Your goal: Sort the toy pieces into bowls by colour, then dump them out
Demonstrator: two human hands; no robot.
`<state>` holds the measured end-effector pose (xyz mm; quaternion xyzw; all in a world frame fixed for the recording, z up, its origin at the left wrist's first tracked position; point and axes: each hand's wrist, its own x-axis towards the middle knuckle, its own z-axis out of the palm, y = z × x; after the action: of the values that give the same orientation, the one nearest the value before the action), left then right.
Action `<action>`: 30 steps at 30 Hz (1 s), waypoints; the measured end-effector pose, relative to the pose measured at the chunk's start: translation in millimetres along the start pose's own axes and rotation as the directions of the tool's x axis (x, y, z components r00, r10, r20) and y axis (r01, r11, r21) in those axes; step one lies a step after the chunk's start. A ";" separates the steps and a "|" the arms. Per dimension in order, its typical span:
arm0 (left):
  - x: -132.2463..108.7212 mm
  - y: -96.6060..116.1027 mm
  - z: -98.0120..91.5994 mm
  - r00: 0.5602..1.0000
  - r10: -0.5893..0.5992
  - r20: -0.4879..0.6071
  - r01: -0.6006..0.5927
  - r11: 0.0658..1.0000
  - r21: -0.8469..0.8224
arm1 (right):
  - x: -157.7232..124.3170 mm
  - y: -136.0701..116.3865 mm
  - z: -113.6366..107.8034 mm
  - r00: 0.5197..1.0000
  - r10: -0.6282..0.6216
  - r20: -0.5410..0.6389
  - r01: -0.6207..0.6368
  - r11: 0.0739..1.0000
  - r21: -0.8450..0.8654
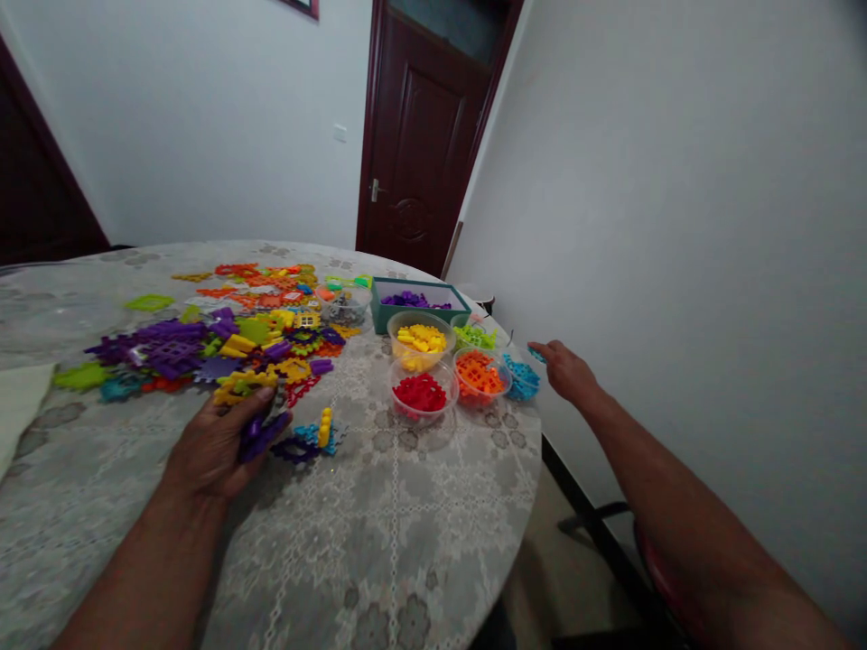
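My left hand (pixel 207 451) is closed on a few plastic building pieces: a yellow toothed piece (pixel 244 386) at the top and a purple piece (pixel 263 437) lower down. Just right of it, blue, dark purple and yellow pieces (pixel 318 435) lie together on the tablecloth. Out at the table's right edge, my right hand (pixel 567 368) pinches a small blue piece (pixel 536 354). It is held slightly above and beside the bowl of blue pieces (pixel 521 379). My right fingers partly cover the piece, so its full shape is hidden.
Clear bowls hold red (pixel 420 394), orange (pixel 480 375), yellow (pixel 421 341) and light green pieces (pixel 474 337). Behind them stands a green box (pixel 380 318) with purple pieces. A mixed heap (pixel 169 348) spreads over the left. The wall (pixel 677 226) rises close on the right.
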<state>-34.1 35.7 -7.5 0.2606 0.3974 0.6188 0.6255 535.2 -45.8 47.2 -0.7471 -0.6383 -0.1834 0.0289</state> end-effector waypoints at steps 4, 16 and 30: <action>1.2 -1.0 -1.6 1.000 0.008 0.014 -0.008 1.000 0.004 | 11.5 -1.4 -1.5 1.000 -0.014 -0.002 0.014 1.000 -0.005; -9.6 1.4 6.1 1.000 0.009 -0.015 -0.010 0.998 -0.067 | -51.5 -180.7 -51.2 0.845 -0.330 -0.420 0.506 0.747 0.431; -19.4 -1.4 8.8 0.985 0.102 0.138 -0.099 0.995 -0.033 | -26.3 -366.2 -95.4 0.917 -0.366 -0.161 0.273 0.280 0.920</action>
<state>-24.5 18.0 -0.4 0.3146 0.3310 0.6351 0.6230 156.4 -29.9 57.9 -0.4604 -0.7643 0.2393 0.3829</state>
